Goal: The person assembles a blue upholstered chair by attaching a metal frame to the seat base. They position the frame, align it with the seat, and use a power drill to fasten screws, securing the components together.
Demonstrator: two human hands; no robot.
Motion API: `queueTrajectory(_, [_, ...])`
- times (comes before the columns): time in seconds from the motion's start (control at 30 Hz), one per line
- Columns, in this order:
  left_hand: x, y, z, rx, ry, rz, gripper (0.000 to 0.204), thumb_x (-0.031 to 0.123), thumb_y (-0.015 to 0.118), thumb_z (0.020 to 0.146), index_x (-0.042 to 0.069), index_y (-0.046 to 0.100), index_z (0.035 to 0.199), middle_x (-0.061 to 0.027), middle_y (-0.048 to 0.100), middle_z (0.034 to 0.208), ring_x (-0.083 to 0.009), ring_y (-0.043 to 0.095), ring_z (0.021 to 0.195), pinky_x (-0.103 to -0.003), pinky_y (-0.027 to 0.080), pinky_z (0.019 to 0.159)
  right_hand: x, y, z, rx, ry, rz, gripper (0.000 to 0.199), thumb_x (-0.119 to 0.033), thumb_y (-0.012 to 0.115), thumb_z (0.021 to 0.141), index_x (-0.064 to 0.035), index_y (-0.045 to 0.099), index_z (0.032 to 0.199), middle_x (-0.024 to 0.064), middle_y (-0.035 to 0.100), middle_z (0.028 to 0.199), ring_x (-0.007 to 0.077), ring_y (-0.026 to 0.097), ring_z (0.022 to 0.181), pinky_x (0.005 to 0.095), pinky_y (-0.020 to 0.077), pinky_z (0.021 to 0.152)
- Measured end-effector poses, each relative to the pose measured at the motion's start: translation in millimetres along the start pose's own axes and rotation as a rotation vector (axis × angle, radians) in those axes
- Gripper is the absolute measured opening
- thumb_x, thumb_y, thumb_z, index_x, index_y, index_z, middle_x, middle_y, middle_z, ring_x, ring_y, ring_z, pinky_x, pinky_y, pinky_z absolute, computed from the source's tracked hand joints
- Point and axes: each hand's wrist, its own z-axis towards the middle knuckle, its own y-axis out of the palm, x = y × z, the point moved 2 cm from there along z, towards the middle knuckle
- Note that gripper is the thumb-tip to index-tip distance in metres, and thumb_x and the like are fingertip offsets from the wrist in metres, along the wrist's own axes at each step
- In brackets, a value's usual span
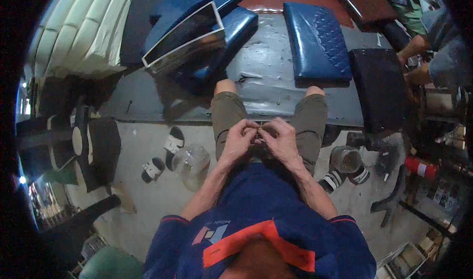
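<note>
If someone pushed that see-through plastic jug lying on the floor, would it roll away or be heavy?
The clear jug looks empty, so it is probably light and would slide or skid easily on the smooth concrete floor. Its rounded body seems to lie on its side, so a push might set it rolling. The thin plastic would likely dent rather than break.

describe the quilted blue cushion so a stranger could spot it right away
Start at the grey worktable beyond the seated person's knees. On its right half lies the blue cushion, a flat upright rectangle. Only it has diamond stitching; the blue cushions to its left are smooth, under a mirrored frame.
</note>
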Motion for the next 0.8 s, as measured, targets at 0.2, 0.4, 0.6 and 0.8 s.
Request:
queueTrajectory(0.2, [4.3,1.0,3.2,-0.001,0.062,0.125,0.015,0.004,0.060,0.098,-0.003,0.069,0.108,-0.0040,0.070,0.093,-0.0120,0.066,0.085,-0.029,0.057,0.075,4.5,-3.2,-2.0,-0.004,-0.169,-0.059,0.015,-0.006,0.075,0.082,0.0017,0.065,0.090,0.0171,0.064,0.086,0.0351,0.065,0.079,0.0430,0.0523,0.069])
queueTrajectory(0.4, [3.8,-10.2,-5.8,-0.059,-0.003,0.132,0.023,0.009,0.066,0.096,0.000,0.072,0.116,-0.0075,0.075,0.104,-0.0125,0.069,0.094,-0.028,0.055,0.080,30.2,5.4,-1.9,0.026,-0.003,0.006,0.016,-0.008,0.073,0.084,0.0041,0.066,0.094,0.0221,0.069,0.087,0.0391,0.069,0.082,0.0456,0.0535,0.073])
queueTrajectory(0.6, [-12.3,-63.8,-7.4,0.248,0.018,0.382,0.024,0.009,0.067,0.095,-0.001,0.071,0.116,-0.0075,0.074,0.102,-0.0141,0.068,0.093,-0.029,0.055,0.084,161.3,27.1,62.7,-0.090,0.240,-0.362,0.020,-0.009,0.071,0.080,0.0056,0.071,0.094,0.0287,0.070,0.094,0.0447,0.069,0.093,0.0511,0.0548,0.081])
queueTrajectory(0.8, [-15.8,-113.0,-15.1,0.366,0.049,0.191,0.024,0.006,0.065,0.096,-0.001,0.070,0.118,-0.0079,0.074,0.105,-0.0158,0.069,0.096,-0.032,0.058,0.084,242.5,34.9,106.3,-0.218,0.283,-0.702,0.017,-0.004,0.063,0.083,0.0063,0.073,0.091,0.0326,0.070,0.090,0.0489,0.071,0.090,0.0535,0.0590,0.078])
